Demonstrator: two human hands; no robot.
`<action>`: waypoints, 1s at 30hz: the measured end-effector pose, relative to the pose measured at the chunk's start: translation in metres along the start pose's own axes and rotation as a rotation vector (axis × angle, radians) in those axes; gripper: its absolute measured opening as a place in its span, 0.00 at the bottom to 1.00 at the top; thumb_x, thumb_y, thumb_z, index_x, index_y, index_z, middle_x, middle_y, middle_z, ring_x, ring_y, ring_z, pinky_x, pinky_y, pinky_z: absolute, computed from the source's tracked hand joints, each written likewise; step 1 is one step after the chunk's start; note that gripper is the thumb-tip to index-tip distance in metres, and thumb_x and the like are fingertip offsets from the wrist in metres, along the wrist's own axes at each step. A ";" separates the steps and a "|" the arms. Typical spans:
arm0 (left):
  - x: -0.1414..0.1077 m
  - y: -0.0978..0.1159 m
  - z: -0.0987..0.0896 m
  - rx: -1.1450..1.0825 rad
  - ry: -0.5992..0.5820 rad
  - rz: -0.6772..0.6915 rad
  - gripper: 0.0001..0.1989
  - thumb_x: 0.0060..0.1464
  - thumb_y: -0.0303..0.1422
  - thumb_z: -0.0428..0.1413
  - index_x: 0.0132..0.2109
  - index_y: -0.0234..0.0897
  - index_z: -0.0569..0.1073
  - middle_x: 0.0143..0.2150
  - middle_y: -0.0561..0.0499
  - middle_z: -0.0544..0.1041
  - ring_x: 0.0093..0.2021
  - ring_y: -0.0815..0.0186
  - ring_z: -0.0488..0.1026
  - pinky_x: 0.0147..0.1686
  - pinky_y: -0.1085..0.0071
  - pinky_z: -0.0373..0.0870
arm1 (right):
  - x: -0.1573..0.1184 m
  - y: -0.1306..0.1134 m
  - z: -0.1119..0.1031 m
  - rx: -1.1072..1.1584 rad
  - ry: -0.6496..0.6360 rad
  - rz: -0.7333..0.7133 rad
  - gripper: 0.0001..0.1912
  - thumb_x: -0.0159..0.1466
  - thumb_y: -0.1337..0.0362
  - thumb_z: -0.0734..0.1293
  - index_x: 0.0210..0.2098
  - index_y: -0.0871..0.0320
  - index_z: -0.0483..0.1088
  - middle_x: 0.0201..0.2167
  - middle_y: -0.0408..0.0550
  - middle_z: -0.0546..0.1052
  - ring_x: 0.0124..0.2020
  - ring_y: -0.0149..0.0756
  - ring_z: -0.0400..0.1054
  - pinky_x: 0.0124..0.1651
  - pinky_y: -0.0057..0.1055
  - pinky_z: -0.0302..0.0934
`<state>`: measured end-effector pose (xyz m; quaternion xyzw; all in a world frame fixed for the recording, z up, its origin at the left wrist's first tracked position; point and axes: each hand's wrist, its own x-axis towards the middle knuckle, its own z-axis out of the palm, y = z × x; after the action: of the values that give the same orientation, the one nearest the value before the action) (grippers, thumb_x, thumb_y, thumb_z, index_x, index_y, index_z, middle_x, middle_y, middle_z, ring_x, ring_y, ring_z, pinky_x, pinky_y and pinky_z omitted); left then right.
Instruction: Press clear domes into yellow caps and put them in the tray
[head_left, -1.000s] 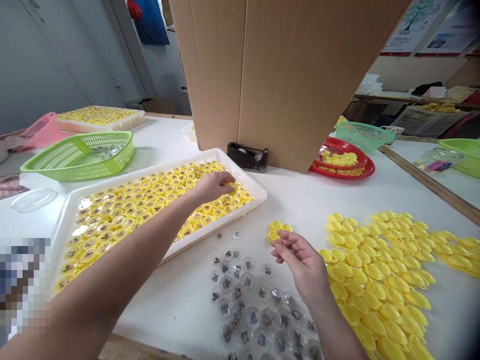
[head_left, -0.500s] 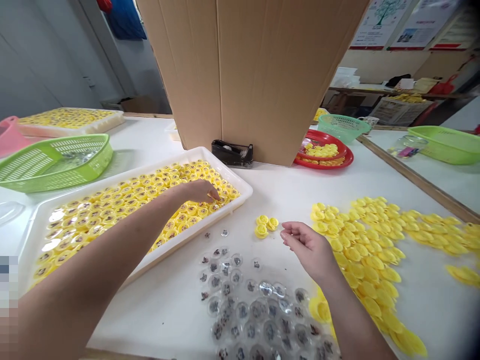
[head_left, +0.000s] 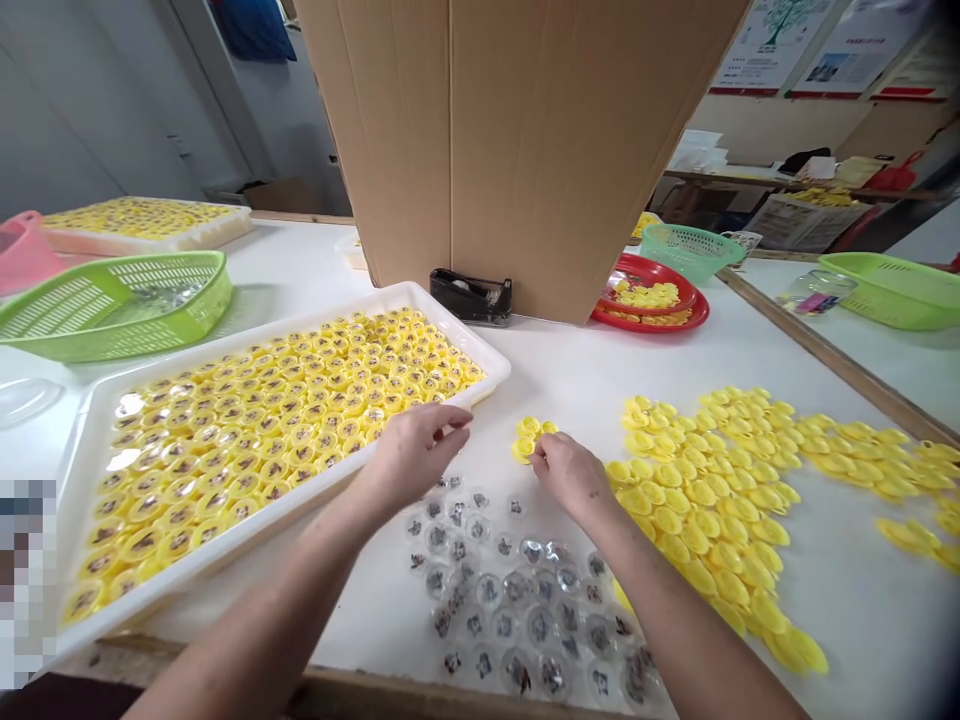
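Note:
My right hand (head_left: 571, 474) has its fingertips pinched at the edge of a small cluster of yellow plastic discs (head_left: 528, 427), on one of them. Over the near rim of the white tray hangs my left hand (head_left: 420, 448), its thumb and fingers apart with nothing visible between them. Rows of yellow discs with little printed pictures (head_left: 274, 410) fill the white tray (head_left: 491, 372). Below and between my hands lie clear round domes with small dark pictures (head_left: 517, 590). A spread of plain yellow discs (head_left: 705, 490) covers the table to the right of my right hand.
A tall cardboard box (head_left: 525, 150) stands behind a black tape dispenser (head_left: 472, 297). Red plates (head_left: 697, 312) with yellow pieces sit at the back right, near a mint basket (head_left: 690, 250). To the left are a green basket (head_left: 60, 330) and another filled tray (head_left: 217, 232).
My left hand has come back from over the tray's discs toward its near rim. My right hand has moved left to the small yellow cluster, its fingers closing together.

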<state>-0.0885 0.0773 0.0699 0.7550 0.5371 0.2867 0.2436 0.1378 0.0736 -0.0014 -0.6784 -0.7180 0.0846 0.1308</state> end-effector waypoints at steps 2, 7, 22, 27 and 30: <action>-0.015 -0.001 0.022 -0.236 -0.023 -0.209 0.10 0.53 0.34 0.52 0.41 0.38 0.75 0.36 0.49 0.77 0.31 0.65 0.73 0.35 0.69 0.70 | -0.007 -0.005 -0.005 0.036 -0.005 -0.030 0.06 0.58 0.69 0.62 0.26 0.56 0.68 0.30 0.46 0.73 0.29 0.34 0.67 0.29 0.27 0.54; -0.030 -0.005 0.067 -1.262 -0.155 -0.563 0.14 0.56 0.35 0.52 0.49 0.37 0.68 0.42 0.46 0.74 0.33 0.67 0.75 0.35 0.69 0.73 | -0.025 -0.036 -0.027 0.186 0.019 -0.126 0.07 0.59 0.65 0.62 0.25 0.55 0.65 0.26 0.42 0.72 0.26 0.30 0.65 0.30 0.26 0.56; -0.028 -0.028 0.063 -1.665 -0.105 -0.598 0.10 0.60 0.33 0.51 0.46 0.33 0.69 0.36 0.43 0.77 0.28 0.71 0.75 0.28 0.81 0.71 | -0.036 -0.004 0.005 0.255 -0.273 -0.387 0.12 0.59 0.73 0.61 0.35 0.55 0.75 0.35 0.48 0.72 0.37 0.36 0.68 0.41 0.33 0.63; -0.032 -0.028 0.068 -1.684 -0.180 -0.593 0.12 0.56 0.28 0.55 0.48 0.32 0.71 0.40 0.43 0.76 0.30 0.71 0.75 0.31 0.80 0.72 | -0.040 -0.010 -0.003 0.656 -0.298 -0.125 0.07 0.59 0.67 0.64 0.37 0.54 0.70 0.30 0.44 0.75 0.33 0.34 0.70 0.37 0.34 0.65; -0.035 -0.028 0.073 -1.681 -0.263 -0.576 0.13 0.55 0.30 0.56 0.48 0.32 0.72 0.38 0.43 0.77 0.28 0.72 0.74 0.27 0.82 0.70 | -0.042 -0.017 -0.019 0.978 -0.346 0.012 0.10 0.58 0.63 0.66 0.40 0.55 0.69 0.28 0.41 0.73 0.29 0.32 0.70 0.29 0.30 0.66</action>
<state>-0.0663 0.0481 -0.0073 0.1901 0.2863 0.4240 0.8379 0.1291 0.0294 0.0183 -0.5182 -0.6017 0.5219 0.3115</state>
